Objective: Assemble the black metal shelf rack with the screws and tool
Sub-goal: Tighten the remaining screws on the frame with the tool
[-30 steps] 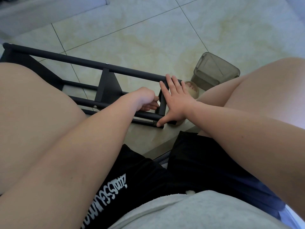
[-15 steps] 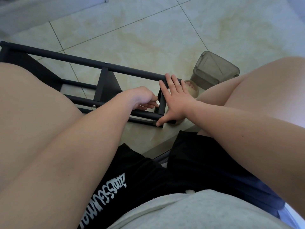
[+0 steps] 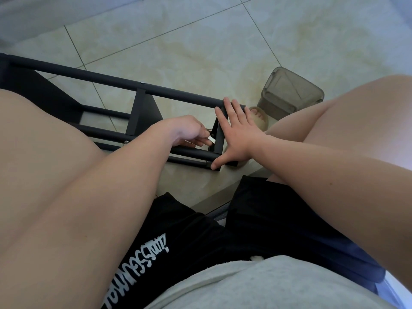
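On the tiled floor (image 3: pixel 178 41), between the person's knees, lies the black metal shelf rack (image 3: pixel 107 79). The left hand (image 3: pixel 187 130) pinches a small silvery tool (image 3: pixel 211 139) at the rack's end upright. The right hand (image 3: pixel 238 134) presses flat on that end, fingers spread. A grey plastic container (image 3: pixel 289 92) stands just beyond.

Loose black fabric shorts (image 3: pixel 256 219) with white stylised lettering (image 3: pixel 143 253) at seven o'clock; pale grey soft-knit top (image 3: pixel 256 284) at six o'clock; beige open-toed slipper (image 3: pixel 265 122) on one foot; forearms, left hand (image 3: pixel 189 132) and right hand (image 3: pixel 238 134) bare.
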`<state>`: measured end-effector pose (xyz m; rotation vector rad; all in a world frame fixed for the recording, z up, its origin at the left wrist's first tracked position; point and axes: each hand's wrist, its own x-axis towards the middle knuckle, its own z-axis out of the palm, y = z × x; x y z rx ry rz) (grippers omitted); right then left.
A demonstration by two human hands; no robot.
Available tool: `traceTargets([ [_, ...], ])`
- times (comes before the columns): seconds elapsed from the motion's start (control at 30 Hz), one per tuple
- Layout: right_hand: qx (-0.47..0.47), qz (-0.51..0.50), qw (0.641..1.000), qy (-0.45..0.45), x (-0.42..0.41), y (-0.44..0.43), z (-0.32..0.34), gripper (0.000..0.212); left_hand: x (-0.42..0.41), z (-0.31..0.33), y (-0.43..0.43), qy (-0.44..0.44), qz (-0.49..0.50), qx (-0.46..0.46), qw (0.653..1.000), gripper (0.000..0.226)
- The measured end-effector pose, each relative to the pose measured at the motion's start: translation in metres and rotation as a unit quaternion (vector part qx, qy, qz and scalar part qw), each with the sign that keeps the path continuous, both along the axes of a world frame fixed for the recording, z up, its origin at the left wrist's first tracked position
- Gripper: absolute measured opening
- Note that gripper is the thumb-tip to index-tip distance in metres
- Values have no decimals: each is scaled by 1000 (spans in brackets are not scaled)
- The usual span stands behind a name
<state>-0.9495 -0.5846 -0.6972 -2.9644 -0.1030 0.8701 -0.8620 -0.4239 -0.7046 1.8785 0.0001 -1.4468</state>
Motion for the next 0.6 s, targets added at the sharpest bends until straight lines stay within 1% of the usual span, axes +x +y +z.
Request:
traceTargets([
  [0.17, 1, 2, 1000, 0, 0, 0, 1, 164, -1, 2, 4, -21, -29, -5, 999, 14],
  [0.47, -6, 2, 1000, 3, 0, 1, 2, 164, -1, 6, 9, -74, -140, -9, 987, 16],
  [0.6, -5, 0, 1000, 1, 0, 2, 2, 164, -1, 7, 10, -90, -164, 1, 982, 17],
])
